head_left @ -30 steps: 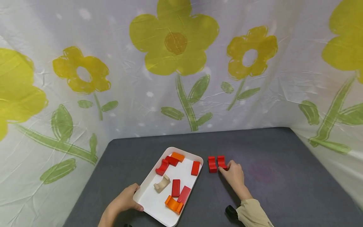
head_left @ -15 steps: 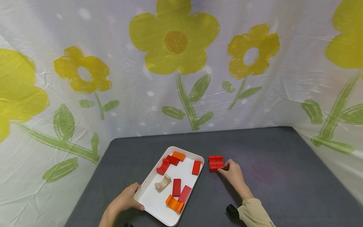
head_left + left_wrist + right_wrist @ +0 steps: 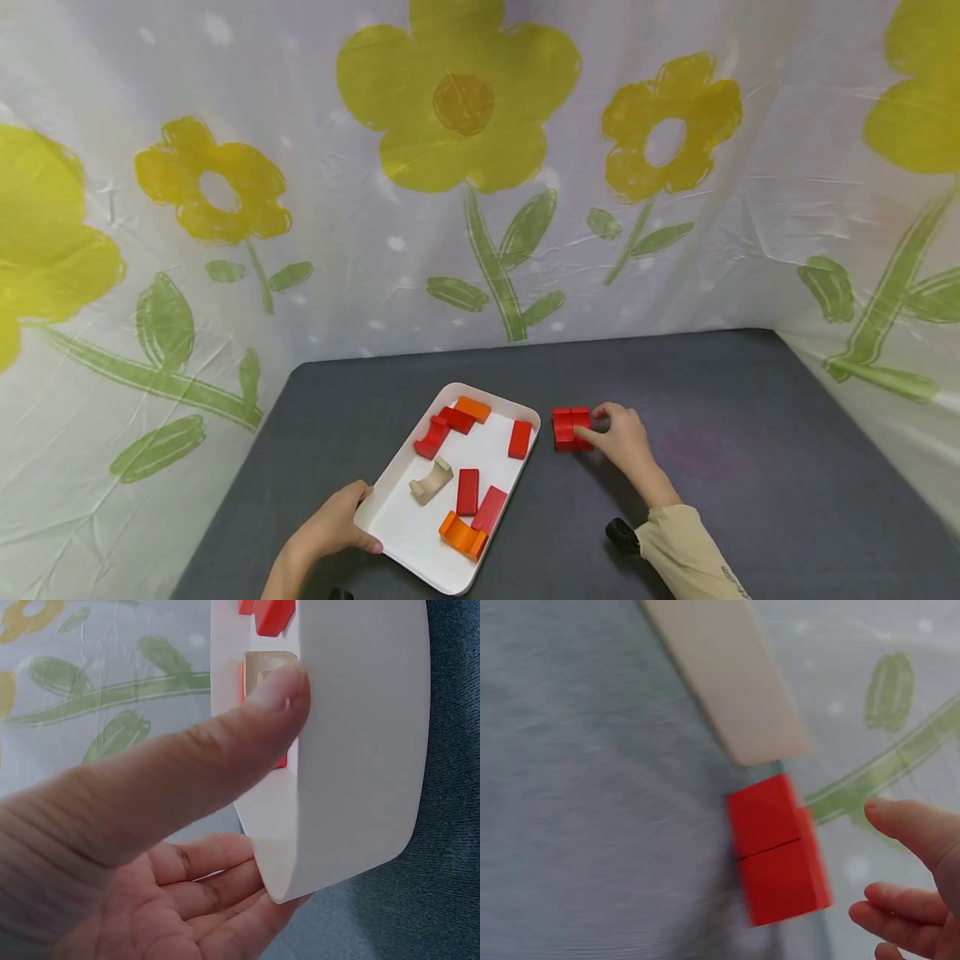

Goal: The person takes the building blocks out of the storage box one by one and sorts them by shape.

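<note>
My left hand (image 3: 339,525) grips the near left corner of a white tray (image 3: 397,533). In the left wrist view its thumb (image 3: 202,757) lies across the tray rim, with the other fingers at the corner. Two red curved-top blocks (image 3: 562,430) stand side by side on the table, right of the tray. Seen from the right wrist, these red blocks (image 3: 780,877) meet along a thin seam. Beside them is my right hand (image 3: 626,440), its thumb and fingers spread and holding nothing; the right wrist view shows a gap between the fingertips (image 3: 881,814) and the blocks.
Inside the tray lie a wooden-coloured arched block (image 3: 432,482), an orange arched block (image 3: 462,536), another orange block (image 3: 472,408) and several red blocks (image 3: 467,492). A flower-printed curtain (image 3: 360,275) rises behind the dark table (image 3: 720,517).
The right-hand red block has slid left against the other, closing the gap between them. My right hand has let go of it and spread its fingers. The left hand stays on the tray.
</note>
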